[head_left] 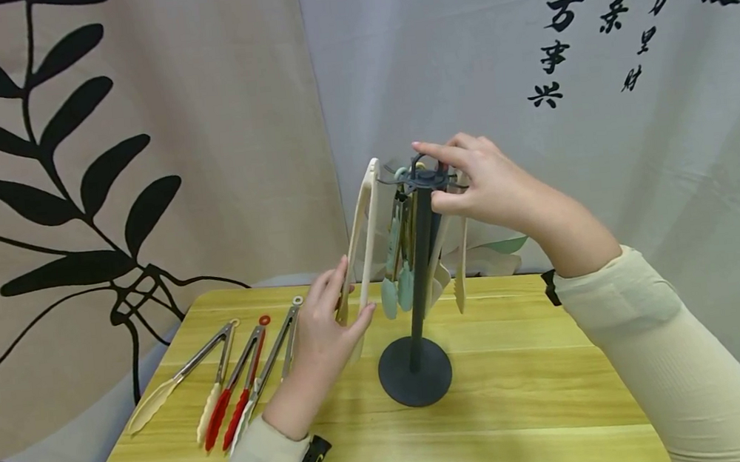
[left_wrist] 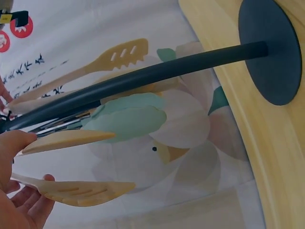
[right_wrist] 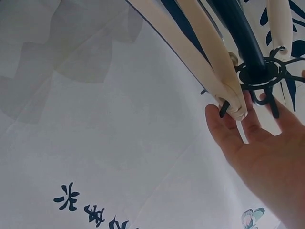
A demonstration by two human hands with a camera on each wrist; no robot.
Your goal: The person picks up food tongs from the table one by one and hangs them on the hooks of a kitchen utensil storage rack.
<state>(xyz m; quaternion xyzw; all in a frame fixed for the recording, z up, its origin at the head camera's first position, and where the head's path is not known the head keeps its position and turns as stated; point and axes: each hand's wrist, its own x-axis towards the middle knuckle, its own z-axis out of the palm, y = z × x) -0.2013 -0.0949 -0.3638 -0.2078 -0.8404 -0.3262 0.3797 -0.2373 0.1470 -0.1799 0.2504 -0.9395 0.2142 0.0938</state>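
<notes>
Table: pale yellow wood-grain table [head_left: 539, 393], with a light fabric backdrop [head_left: 432, 46] on its far side.
Stand: a slim dark grey post stand [head_left: 420, 278] with a round base, upright near the middle, a ring of hooks at its top.
On the stand: mint-green-tipped tongs [head_left: 405, 287] hang just left of the post; a beige slotted turner-shaped utensil [left_wrist: 119, 55] hangs on the right.
Left on the table: three steel-armed pairs lie side by side – cream-tipped tongs [head_left: 153, 406], then red-tipped tongs [head_left: 218, 417], then white-tipped tongs [head_left: 273, 352] nearest the stand.
In the way: the left hand and forearm cover part of the white-tipped pair; the right hand hides part of the hook ring.
Left grip: the left hand [head_left: 322, 332] grasps long matte beige tongs [head_left: 368, 250], thumb on one arm, fingers at the other, the arms apart.
Beige tongs: left of the post, hinge up, close by a hook – whether hooked, I cannot tell.
Right grip: the right hand [head_left: 482, 179] holds the stand's top, thumb and fingers spread around it.
</notes>
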